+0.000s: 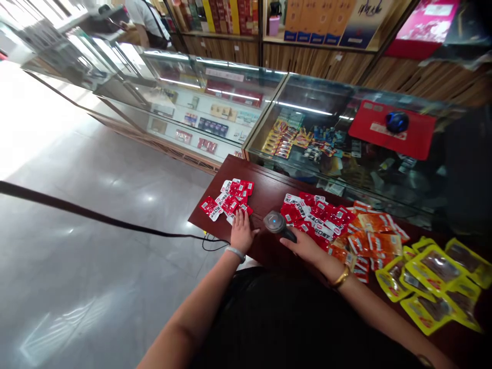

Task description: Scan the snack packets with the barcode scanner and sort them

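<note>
My left hand (241, 233) rests at the near edge of a small pile of red and white snack packets (230, 199), its fingers stretched out and touching the closest ones. In my right hand (303, 245) is a dark grey barcode scanner (275, 222), gripped by its handle, with a small blue light on its head. The scanner's head points left, over the brown table (265, 192) between two piles. Just beyond my right hand lies a larger pile of red and white packets (317, 215).
Orange packets (369, 233) and yellow-edged packets (434, 277) lie farther right on the table. A glass display counter (307, 110) borders its far side, with a red mat (369, 123) and a dark mouse-like device (397, 122) on top. A person (144, 23) stands at the back left. A black cable (115, 219) crosses the left.
</note>
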`<action>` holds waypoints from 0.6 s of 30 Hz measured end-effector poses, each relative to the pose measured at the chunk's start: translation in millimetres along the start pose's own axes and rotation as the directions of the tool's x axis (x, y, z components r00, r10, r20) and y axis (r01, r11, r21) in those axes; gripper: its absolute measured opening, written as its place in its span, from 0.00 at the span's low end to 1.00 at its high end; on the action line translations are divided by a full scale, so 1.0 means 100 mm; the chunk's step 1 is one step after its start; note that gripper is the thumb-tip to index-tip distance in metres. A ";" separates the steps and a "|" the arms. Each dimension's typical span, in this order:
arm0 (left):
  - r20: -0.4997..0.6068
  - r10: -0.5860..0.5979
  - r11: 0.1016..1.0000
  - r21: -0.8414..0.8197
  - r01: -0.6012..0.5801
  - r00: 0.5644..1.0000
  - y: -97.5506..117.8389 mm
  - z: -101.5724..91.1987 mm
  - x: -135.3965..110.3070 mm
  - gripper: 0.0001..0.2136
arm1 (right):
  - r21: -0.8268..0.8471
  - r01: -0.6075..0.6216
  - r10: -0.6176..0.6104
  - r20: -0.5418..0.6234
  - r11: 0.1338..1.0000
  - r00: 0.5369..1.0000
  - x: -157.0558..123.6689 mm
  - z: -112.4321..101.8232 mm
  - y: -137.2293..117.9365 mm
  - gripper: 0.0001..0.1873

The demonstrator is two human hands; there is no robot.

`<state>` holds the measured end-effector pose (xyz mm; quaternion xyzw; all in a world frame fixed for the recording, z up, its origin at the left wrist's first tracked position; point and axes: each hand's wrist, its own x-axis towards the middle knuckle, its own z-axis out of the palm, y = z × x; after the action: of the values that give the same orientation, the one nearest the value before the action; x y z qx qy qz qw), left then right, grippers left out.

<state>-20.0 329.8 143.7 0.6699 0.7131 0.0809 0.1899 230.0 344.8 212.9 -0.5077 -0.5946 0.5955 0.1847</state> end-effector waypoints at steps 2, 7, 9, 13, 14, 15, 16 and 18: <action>0.040 0.030 0.999 0.010 -0.030 0.999 0.05 0.08 -0.06 0.40 | -0.022 0.035 -0.034 0.016 0.999 0.999 -0.02 0.01 0.02 0.27; 0.089 0.167 0.985 -0.054 -0.162 0.982 0.21 0.03 -0.10 0.32 | -0.044 0.047 -0.046 0.008 0.998 0.999 -0.09 -0.01 0.10 0.27; 0.026 0.114 0.993 -0.020 -0.114 0.993 0.24 -0.05 -0.05 0.28 | -0.053 0.032 -0.033 -0.016 0.998 0.999 -0.13 -0.02 0.14 0.27; -0.011 -0.060 0.989 0.133 0.061 0.998 0.24 -0.15 0.09 0.23 | -0.059 -0.008 0.006 -0.031 0.998 0.999 -0.20 -0.03 0.20 0.27; 0.016 -0.063 0.985 0.159 0.060 0.998 0.24 -0.15 0.13 0.20 | -0.056 -0.010 0.009 -0.027 0.998 1.000 -0.21 -0.04 0.20 0.28; 0.047 -0.053 0.983 0.176 0.044 0.998 0.23 -0.14 0.16 0.18 | -0.053 -0.008 0.007 -0.023 0.999 1.000 -0.21 -0.04 0.21 0.28; 0.076 -0.038 0.983 0.184 0.023 0.996 0.22 -0.12 0.19 0.17 | -0.051 -0.005 0.004 -0.022 0.999 1.000 -0.21 -0.03 0.21 0.29; 0.124 -0.025 0.983 0.184 0.001 0.992 0.21 -0.08 0.22 0.16 | -0.051 -0.002 0.001 -0.022 0.999 1.000 -0.21 -0.03 0.21 0.29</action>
<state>-4.2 354.4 155.5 0.6837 0.7085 -0.0288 0.1726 249.5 324.8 202.7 -0.5193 -0.6072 0.5746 0.1774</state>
